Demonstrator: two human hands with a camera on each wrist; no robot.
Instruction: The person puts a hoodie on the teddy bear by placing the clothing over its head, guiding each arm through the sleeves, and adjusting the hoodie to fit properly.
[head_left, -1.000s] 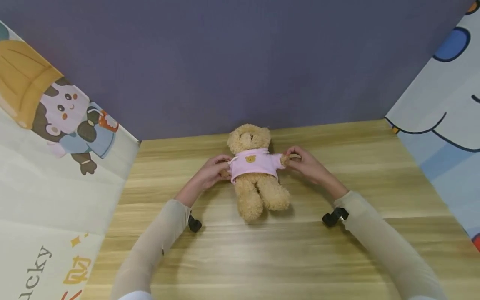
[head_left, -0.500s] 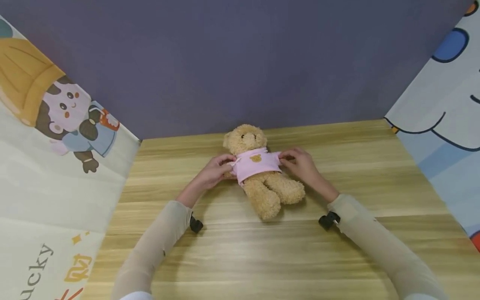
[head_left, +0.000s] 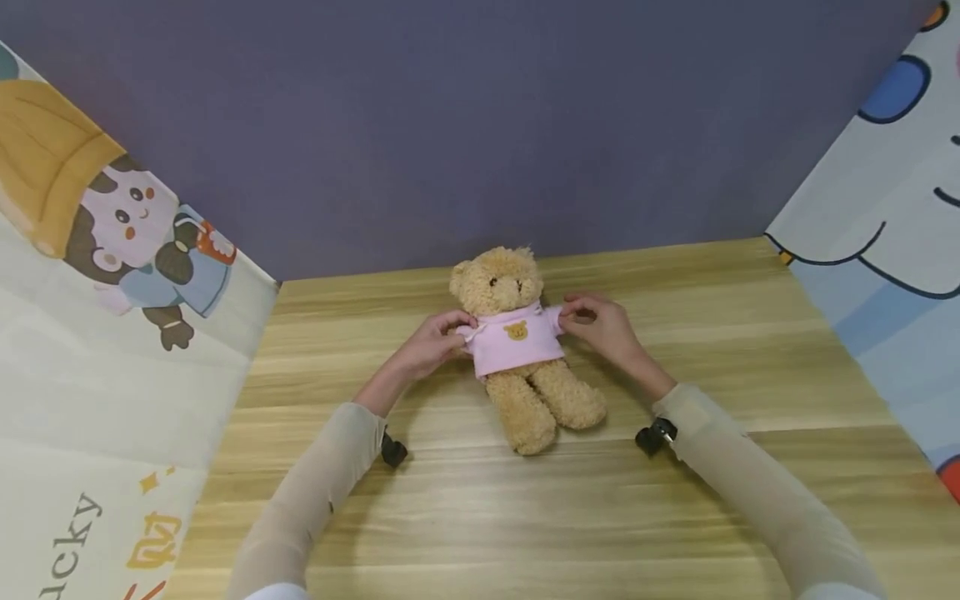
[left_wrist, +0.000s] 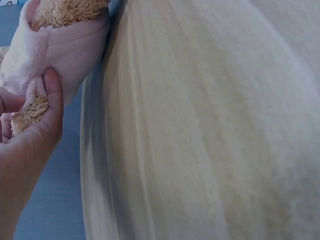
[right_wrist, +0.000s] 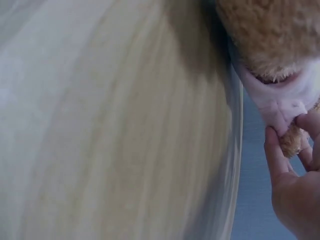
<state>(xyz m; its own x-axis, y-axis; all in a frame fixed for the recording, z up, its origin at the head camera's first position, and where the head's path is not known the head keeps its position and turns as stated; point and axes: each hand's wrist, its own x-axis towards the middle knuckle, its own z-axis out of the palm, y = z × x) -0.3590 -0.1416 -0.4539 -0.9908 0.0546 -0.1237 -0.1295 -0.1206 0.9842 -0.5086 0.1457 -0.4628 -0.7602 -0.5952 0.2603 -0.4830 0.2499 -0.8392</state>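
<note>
A tan plush teddy bear [head_left: 498,279] leans face up at the back of the table, its legs pointing toward me and slightly right. It wears a pink top [head_left: 498,352] with a small bear's face on the chest. My left hand [head_left: 429,347] pinches the sleeve on the left side; in the left wrist view, a furry paw [left_wrist: 31,116] pokes out between thumb and fingers. On the other side, my right hand [head_left: 611,333] pinches the opposite sleeve [right_wrist: 281,116] near its cuff. The right wrist view shows that paw [right_wrist: 291,142] among the fingers.
The wood-grain table [head_left: 480,517] meets a dark purple-grey back panel [head_left: 480,125] just behind the bear's head. Printed cartoon panels stand on the left [head_left: 112,400] and right [head_left: 840,192]. Each forearm carries a small black wrist mount [head_left: 657,436].
My right hand has shifted from the bear's paw to the sleeve and moved slightly left. The bear's legs have swung right, and its head now faces more forward.
</note>
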